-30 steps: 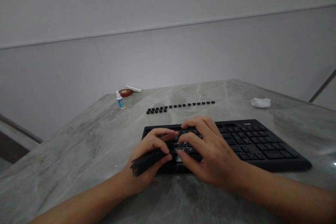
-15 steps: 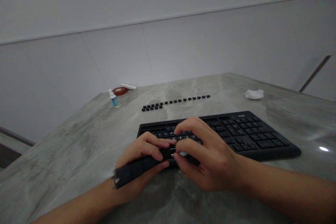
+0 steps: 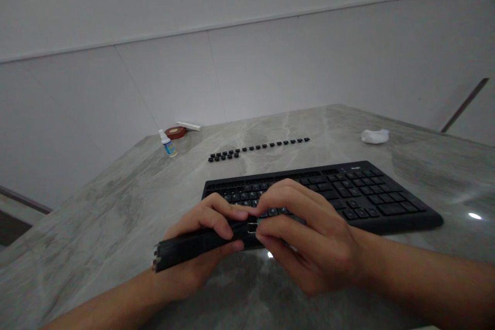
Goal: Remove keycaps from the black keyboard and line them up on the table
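Observation:
My left hand (image 3: pixel 209 227) is closed round a long black keycap puller (image 3: pixel 185 248). Metal bits show at its left end, and two thin wires (image 3: pixel 252 228) stick out at its right end. My right hand (image 3: pixel 305 232) is closed, its thumb and fingertips pinched at the tips of those wires. Whatever sits between these fingertips is hidden. Both hands are over the near left part of a black keyboard (image 3: pixel 390 201), and they cover many of its keys. Behind it, small black keycaps (image 3: pixel 271 144) lie in one long row and one short row.
A small white-capped spray bottle (image 3: pixel 168 145) stands at the back left, beside a reddish-brown round thing (image 3: pixel 176 132) and a white strip (image 3: pixel 188 126). At the right lies a crumpled white wad (image 3: pixel 375 136). The grey marbled table (image 3: pixel 116 201) meets a pale wall (image 3: pixel 247 72).
My hands have drawn slightly nearer to me, and the puller's left end has swung out leftward. Its wires now show at my right fingertips. The view has also shifted a little.

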`<move>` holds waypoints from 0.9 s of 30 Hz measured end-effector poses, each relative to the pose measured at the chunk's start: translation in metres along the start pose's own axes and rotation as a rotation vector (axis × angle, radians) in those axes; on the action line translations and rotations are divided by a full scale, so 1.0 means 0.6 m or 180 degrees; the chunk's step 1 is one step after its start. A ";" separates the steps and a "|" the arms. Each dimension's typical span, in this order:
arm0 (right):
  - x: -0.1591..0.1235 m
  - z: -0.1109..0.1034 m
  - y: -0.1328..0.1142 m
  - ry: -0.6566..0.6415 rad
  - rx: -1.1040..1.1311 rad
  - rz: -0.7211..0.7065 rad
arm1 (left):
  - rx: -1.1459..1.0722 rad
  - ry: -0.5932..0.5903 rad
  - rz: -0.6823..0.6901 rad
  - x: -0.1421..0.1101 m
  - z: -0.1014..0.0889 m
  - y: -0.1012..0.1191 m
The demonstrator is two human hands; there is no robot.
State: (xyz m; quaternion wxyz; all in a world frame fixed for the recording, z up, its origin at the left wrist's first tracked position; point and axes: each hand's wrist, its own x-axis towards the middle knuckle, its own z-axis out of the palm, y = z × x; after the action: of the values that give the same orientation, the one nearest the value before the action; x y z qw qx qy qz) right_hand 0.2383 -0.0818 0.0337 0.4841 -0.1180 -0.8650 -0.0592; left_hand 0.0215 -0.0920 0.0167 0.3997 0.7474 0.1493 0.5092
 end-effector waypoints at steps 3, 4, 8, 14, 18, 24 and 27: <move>0.001 0.000 -0.001 0.0042 0.0021 -0.0040 | -0.0214 0.0024 -0.0054 0.002 0.003 0.001; 0.002 -0.001 -0.002 0.0046 0.0025 -0.0045 | -0.0287 0.0022 -0.0077 0.002 0.004 0.001; 0.003 -0.002 -0.004 0.0036 0.0055 -0.0044 | -0.0452 -0.0006 -0.0126 0.000 0.003 0.003; -0.004 -0.001 -0.012 0.0058 -0.0129 0.0055 | -0.0481 -0.0032 -0.0159 -0.001 0.004 0.007; -0.005 -0.001 -0.017 0.0063 -0.0177 0.0122 | -0.0378 -0.0036 -0.0125 0.000 0.005 0.010; -0.002 0.002 -0.022 0.0096 -0.0090 0.0174 | -0.0085 -0.0041 -0.0103 0.002 0.006 0.016; -0.003 0.005 -0.022 0.0108 -0.0028 0.0179 | 0.0084 -0.0027 -0.0042 0.002 0.008 0.018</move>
State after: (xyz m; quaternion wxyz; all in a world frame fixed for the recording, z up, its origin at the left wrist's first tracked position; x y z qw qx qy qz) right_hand 0.2333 -0.0944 0.0310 0.4996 -0.1433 -0.8528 -0.0514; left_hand 0.0243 -0.0999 0.0247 0.3938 0.7538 0.1591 0.5014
